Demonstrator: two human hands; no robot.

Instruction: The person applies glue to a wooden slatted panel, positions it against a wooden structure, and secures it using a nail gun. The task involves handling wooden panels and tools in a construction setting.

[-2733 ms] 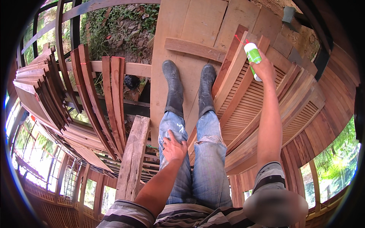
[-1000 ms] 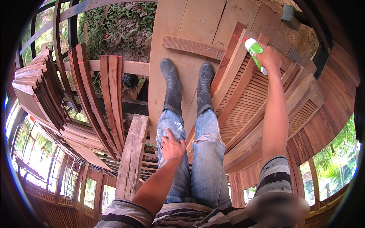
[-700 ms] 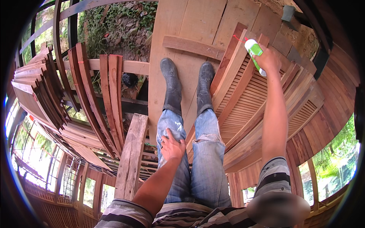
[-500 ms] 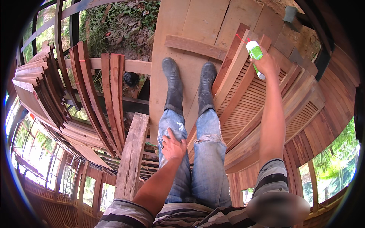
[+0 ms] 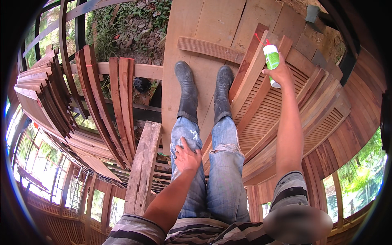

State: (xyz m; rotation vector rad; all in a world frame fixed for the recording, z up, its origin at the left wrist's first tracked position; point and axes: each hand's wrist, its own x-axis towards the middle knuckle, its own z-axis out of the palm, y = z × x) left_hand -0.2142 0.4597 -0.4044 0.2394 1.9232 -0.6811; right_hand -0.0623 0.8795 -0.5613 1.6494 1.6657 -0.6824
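My right hand (image 5: 282,73) is wrapped around a white and green glue bottle (image 5: 271,56) with a red tip and a thin red strand at its top. I hold the bottle over the upper part of a slatted wooden louver panel (image 5: 265,108), and whether it touches the wood I cannot tell. My left hand (image 5: 188,158) rests on the left leg of my jeans (image 5: 222,179), just above the knee, its fingers apart and nothing in it. Loose wooden strips (image 5: 261,92) lie along and across the panel.
Wide planks (image 5: 204,24) lie under my black boots (image 5: 186,85), with a short board (image 5: 210,50) across them. A weathered beam (image 5: 141,171) stands by my left forearm. Several long boards (image 5: 49,98) lean at the left, above bare ground with rubble (image 5: 139,34).
My right hand and the glue bottle have shifted slightly left. The bottle has turned a little, so more of its green label shows. My left hand stays on my leg.
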